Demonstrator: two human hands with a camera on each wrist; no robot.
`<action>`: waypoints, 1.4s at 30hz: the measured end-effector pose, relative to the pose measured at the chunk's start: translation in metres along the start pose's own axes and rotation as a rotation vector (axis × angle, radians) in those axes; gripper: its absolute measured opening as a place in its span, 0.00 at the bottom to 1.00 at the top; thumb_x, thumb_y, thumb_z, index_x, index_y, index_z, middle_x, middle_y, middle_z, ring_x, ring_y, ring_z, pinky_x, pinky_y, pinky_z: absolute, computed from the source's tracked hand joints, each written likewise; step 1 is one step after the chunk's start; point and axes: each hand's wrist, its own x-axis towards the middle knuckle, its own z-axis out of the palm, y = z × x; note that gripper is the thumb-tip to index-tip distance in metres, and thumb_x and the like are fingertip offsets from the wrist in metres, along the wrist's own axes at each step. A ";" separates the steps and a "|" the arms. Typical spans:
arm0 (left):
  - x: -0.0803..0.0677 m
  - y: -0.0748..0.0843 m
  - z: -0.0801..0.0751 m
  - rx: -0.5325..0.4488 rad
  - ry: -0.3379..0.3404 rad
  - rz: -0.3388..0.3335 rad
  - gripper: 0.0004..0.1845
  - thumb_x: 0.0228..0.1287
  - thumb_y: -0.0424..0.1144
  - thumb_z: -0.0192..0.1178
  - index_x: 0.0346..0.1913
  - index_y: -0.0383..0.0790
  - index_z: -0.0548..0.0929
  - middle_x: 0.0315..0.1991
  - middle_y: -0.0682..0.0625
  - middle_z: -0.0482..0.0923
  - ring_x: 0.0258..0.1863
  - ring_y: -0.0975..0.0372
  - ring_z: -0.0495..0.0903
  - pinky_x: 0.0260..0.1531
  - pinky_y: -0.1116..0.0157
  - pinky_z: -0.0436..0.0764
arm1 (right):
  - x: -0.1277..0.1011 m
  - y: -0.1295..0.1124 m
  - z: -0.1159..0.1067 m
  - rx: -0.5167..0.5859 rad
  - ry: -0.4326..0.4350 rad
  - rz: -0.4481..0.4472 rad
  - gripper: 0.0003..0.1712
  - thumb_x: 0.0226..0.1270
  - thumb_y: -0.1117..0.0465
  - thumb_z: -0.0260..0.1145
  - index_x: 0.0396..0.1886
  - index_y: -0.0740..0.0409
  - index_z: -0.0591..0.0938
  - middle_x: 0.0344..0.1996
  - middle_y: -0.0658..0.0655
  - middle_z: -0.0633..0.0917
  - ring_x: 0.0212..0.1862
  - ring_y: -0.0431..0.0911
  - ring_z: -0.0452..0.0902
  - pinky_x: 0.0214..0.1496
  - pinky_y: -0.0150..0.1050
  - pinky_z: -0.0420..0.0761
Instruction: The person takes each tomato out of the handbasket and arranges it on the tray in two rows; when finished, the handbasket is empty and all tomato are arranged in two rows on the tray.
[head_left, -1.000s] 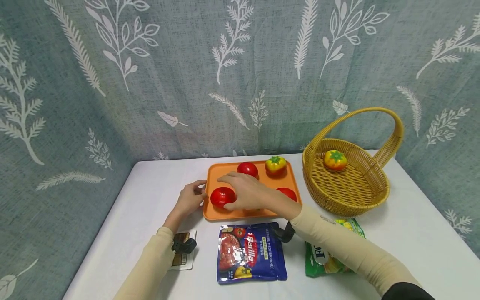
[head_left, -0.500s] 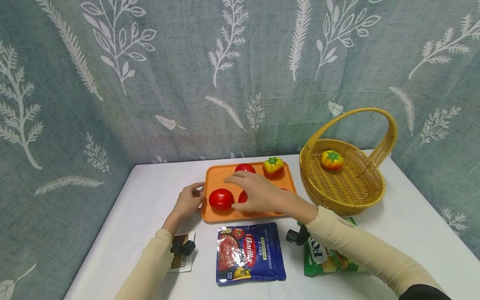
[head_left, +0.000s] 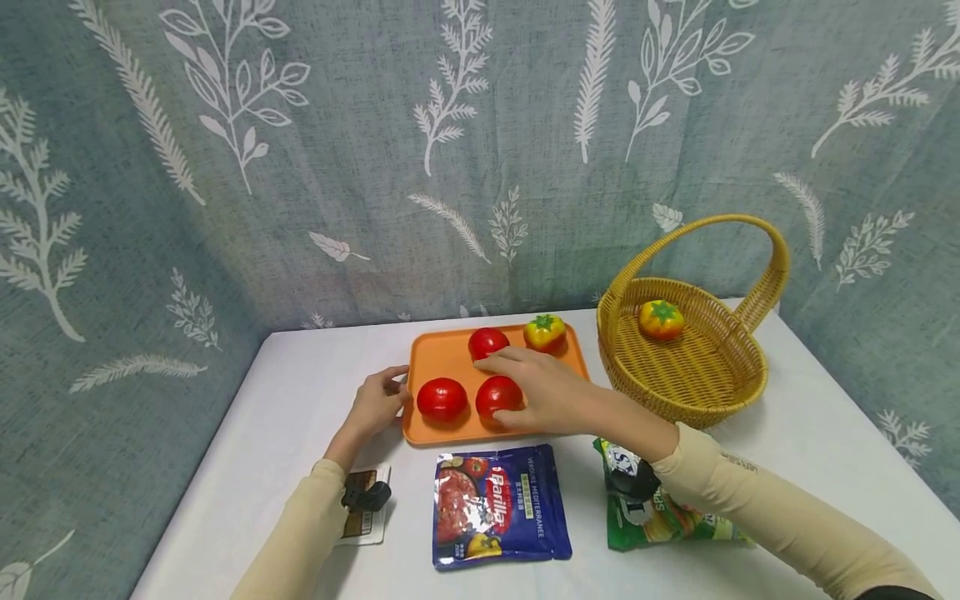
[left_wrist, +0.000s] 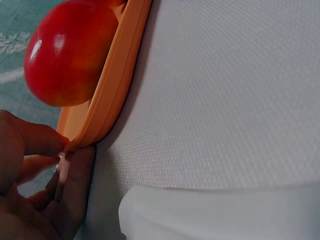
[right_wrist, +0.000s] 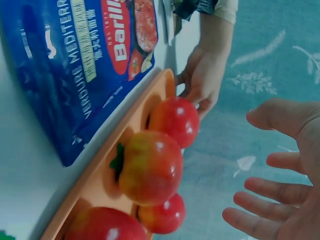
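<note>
An orange tray (head_left: pixel 442 354) lies toward the back of the table with several round fruits in it that look like tomatoes. At its left end my left hand (head_left: pixel 378 402) pinches the rim, thumb and fingers on either side of it in the left wrist view. My right hand (head_left: pixel 558 392) is over the tray's right half, fingers spread and holding nothing. Just left of it sits a red tomato (head_left: pixel 498 398), with another red tomato (head_left: pixel 442 400) nearer the left hand. Behind them are a third red tomato (head_left: pixel 488 343) and a yellow-red tomato (head_left: pixel 545 332). A red tomato (right_wrist: pixel 105 225) at the tray's right is hidden in the head view.
To the right stands a tall-handled wicker basket (head_left: pixel 682 400) holding one orange-yellow tomato (head_left: pixel 662 320). A blue Barilla pouch (head_left: pixel 498 507) lies in front of the tray. The right forearm partly covers a green packet (head_left: pixel 645 517); a small flat card-like packet (head_left: pixel 367 525) lies by the left wrist.
My right hand has moved right, away from the left front tomato, and the middle one has come into sight. The left hand stays at the tray's rim.
</note>
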 end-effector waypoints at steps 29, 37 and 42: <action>0.002 -0.003 -0.001 0.026 0.015 0.017 0.28 0.66 0.28 0.56 0.70 0.33 0.71 0.50 0.35 0.77 0.45 0.48 0.78 0.34 0.59 0.88 | -0.063 0.045 -0.036 -0.035 0.154 0.034 0.32 0.60 0.56 0.75 0.64 0.58 0.79 0.58 0.58 0.81 0.57 0.53 0.78 0.57 0.52 0.81; 0.003 -0.004 0.000 0.028 0.012 -0.001 0.28 0.66 0.29 0.55 0.71 0.35 0.71 0.52 0.35 0.77 0.45 0.49 0.79 0.36 0.59 0.88 | -0.081 0.063 -0.047 -0.062 0.199 0.078 0.28 0.61 0.58 0.74 0.61 0.58 0.81 0.57 0.57 0.82 0.59 0.54 0.77 0.60 0.55 0.79; 0.004 -0.005 0.001 0.036 0.016 0.004 0.29 0.66 0.29 0.55 0.71 0.35 0.71 0.51 0.36 0.77 0.45 0.49 0.78 0.37 0.60 0.88 | -0.090 0.075 -0.056 -0.074 0.256 0.083 0.26 0.59 0.61 0.75 0.58 0.60 0.82 0.53 0.58 0.84 0.55 0.55 0.80 0.54 0.54 0.83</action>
